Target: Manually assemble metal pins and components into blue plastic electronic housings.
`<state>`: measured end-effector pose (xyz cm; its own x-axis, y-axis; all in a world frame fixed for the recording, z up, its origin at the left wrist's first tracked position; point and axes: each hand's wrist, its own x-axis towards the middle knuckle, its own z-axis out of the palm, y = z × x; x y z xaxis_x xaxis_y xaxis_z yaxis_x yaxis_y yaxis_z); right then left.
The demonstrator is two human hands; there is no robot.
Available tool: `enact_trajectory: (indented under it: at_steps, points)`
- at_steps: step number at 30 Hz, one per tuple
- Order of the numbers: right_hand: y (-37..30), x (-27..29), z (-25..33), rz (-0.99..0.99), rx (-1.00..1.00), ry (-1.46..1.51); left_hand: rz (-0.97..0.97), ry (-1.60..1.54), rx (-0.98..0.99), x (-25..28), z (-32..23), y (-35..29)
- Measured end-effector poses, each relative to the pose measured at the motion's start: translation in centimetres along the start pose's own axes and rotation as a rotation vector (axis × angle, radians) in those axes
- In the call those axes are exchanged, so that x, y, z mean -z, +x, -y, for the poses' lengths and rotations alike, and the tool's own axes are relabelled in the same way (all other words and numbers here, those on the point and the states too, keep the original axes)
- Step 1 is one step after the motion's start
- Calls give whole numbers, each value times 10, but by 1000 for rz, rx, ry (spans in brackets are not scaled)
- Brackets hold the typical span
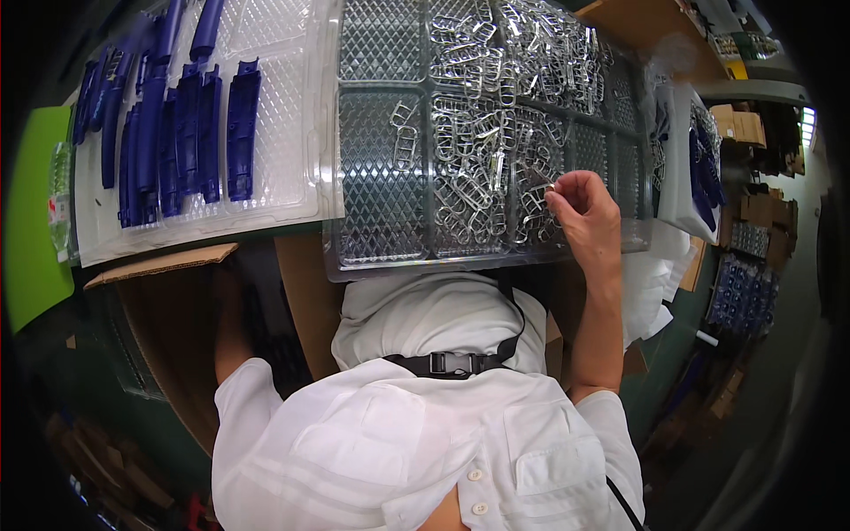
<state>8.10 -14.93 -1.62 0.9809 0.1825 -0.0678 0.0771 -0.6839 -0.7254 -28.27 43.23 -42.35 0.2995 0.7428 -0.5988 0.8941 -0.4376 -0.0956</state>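
Note:
My right hand is over the clear plastic tray, thumb and forefinger pinched on a small metal frame piece at the edge of the pile. Shiny metal frame pieces with looped openings lie heaped across the tray's middle compartments. Two more metal frame pieces lie apart in a left compartment. My left forearm goes down into an open cardboard box below the table's left part. Deep shadow in the box hides my left hand's fingers.
Left of the metal pieces, a white tray carries several dark blue curved plastic parts. A green panel stands at far left. At right, a white container holds more blue parts. Stacked goods line the floor beyond.

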Motion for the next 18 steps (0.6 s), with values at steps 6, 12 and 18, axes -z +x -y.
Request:
enact_trajectory:
  at_steps: [6, 12, 18]
  points:
    - [8, 13, 14, -121, 269, -206, -149, -433, -247, -10, 30, -62]
    - [6, 9, 16, 0, 548, -450, 33, -1544, -49, -36, 28, -134]
    - [8, 25, 13, 318, 596, -508, -31, -1948, -120, 61, -20, -264]
